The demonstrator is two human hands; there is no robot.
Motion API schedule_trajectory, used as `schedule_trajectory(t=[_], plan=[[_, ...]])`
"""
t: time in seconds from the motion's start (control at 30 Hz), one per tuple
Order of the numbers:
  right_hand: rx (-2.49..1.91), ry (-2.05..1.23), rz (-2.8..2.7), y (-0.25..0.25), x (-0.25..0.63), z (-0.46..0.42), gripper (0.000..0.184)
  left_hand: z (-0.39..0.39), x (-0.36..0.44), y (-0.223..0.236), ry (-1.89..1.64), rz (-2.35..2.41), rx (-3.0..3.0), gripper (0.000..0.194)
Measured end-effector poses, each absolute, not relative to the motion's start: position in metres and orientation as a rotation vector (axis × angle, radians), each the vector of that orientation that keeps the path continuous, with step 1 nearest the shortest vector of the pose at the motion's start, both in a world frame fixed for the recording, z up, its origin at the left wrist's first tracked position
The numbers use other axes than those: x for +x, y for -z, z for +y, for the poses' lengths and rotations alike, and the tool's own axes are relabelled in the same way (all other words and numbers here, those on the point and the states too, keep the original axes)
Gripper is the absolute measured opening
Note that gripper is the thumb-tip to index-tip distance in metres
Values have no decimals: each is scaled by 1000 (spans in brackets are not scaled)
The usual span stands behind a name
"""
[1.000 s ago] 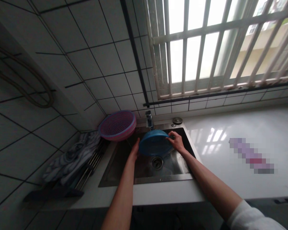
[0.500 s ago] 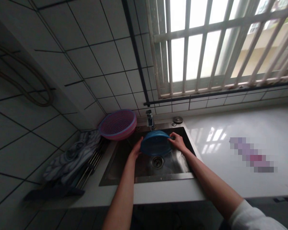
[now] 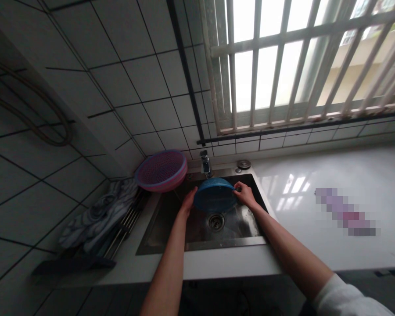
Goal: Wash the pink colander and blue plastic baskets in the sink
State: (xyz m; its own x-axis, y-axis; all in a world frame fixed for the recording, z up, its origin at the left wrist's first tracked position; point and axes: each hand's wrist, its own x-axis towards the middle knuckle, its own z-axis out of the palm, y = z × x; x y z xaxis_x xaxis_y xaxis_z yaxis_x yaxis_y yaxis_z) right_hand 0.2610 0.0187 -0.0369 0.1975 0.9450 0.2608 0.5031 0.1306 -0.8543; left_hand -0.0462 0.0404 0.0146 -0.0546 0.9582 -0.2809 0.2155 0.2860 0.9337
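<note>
A blue plastic basin (image 3: 215, 198) is held tilted over the steel sink (image 3: 224, 242), below the faucet (image 3: 205, 162). My left hand (image 3: 188, 202) grips its left side, with some fingers hidden behind it. On the opposite side, my right hand (image 3: 245, 194) pinches the rim between thumb and fingers. The basin's near side hangs above the drain (image 3: 216, 222). Whether water is running into it I cannot tell.
Pink and purple baskets (image 3: 161, 172) stand stacked at the sink's back left corner. A striped cloth (image 3: 100, 215) lies on a metal rack (image 3: 123, 232) at the left. A round drain cover (image 3: 244, 164) sits behind the sink; a blurred-out object (image 3: 345, 211) lies on the right counter.
The basin has shifted very slightly to the right and up, both hands moving with it. Both hands keep their hold.
</note>
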Motion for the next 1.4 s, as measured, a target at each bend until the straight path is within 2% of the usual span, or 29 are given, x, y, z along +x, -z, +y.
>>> schedule_trajectory(t=[0.17, 0.63, 0.87, 1.13, 1.3, 1.4], plan=[[-1634, -602, -1502, 46, 263, 19, 18, 45, -42, -13, -1011, 1400, 1310, 62], [-1737, -555, -1643, 50, 271, 17, 8, 40, -42, -10, -1065, 1306, 1457, 50], [-1782, -541, -1762, 54, 277, 14, 13, 37, -37, -12, -1073, 1298, 1656, 43], [-2023, -716, -1793, 26, 270, 2, 21, 42, -37, -7, -1059, 1574, 1863, 37], [-1857, -682, -1768, 14, 262, -3, 28, 36, -33, -14, -1072, 1631, 1971, 34], [-1664, -602, -1767, 11, 258, -3, 23, 32, -26, -18, -1085, 1615, 2084, 35]])
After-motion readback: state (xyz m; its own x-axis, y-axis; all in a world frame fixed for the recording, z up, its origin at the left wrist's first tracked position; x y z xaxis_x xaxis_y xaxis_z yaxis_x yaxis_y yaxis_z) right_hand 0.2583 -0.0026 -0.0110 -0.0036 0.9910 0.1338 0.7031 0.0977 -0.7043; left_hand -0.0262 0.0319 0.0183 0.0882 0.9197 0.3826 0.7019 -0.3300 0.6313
